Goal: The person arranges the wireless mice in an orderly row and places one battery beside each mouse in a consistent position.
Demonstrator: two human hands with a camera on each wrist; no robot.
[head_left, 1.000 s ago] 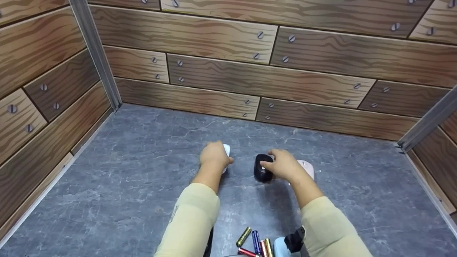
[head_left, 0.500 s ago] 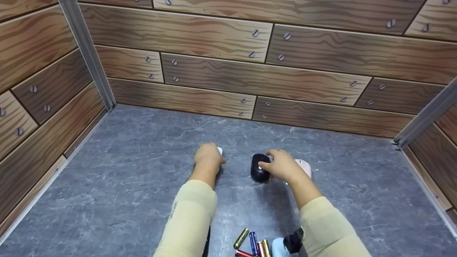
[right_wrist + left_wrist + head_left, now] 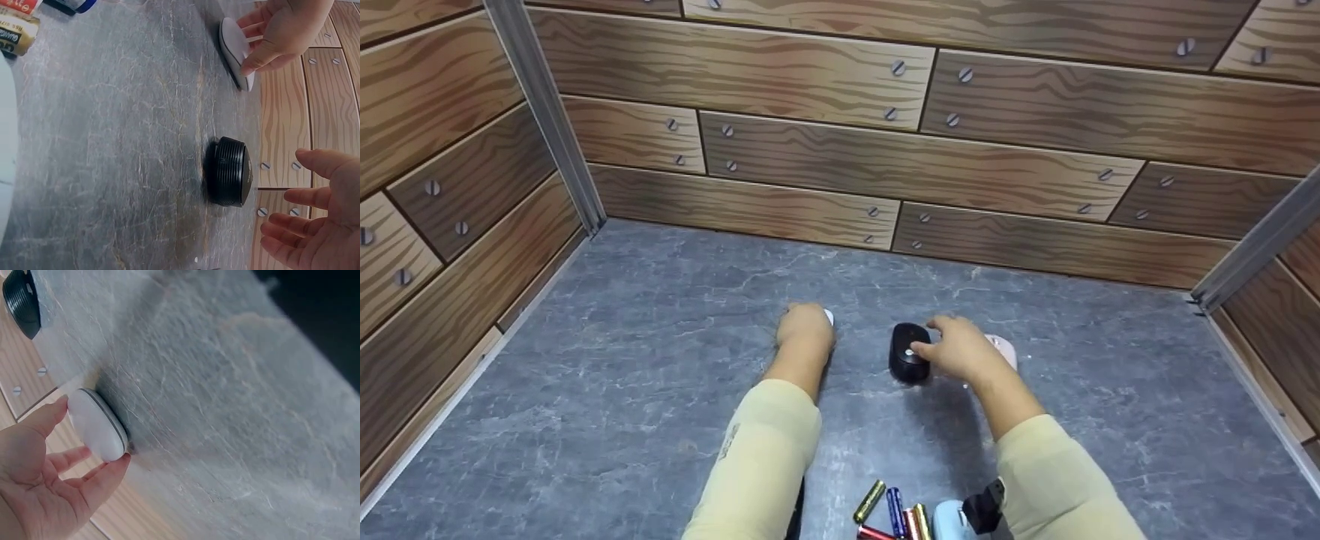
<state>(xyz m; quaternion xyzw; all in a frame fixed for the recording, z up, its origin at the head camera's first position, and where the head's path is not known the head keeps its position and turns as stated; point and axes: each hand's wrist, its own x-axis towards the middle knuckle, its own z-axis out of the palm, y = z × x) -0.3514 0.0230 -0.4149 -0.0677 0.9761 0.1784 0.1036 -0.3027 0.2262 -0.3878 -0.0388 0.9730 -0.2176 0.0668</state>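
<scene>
I see the left hand point(image 3: 805, 331) pinching a white oval mouse point(image 3: 97, 426), the right hand point(image 3: 964, 352) relaxed beside a black ribbed mouse point(image 3: 230, 171), toward the far edge of the worktop point(image 3: 682, 315).

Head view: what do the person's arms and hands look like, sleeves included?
The left sleeve and right sleeve are pale yellow; the left one bears a small dark marking, unreadable here. The left hand and right hand are ungloved. A black, blocky piece shows beside the right sleeve; whether it is attached is unclear.
</scene>
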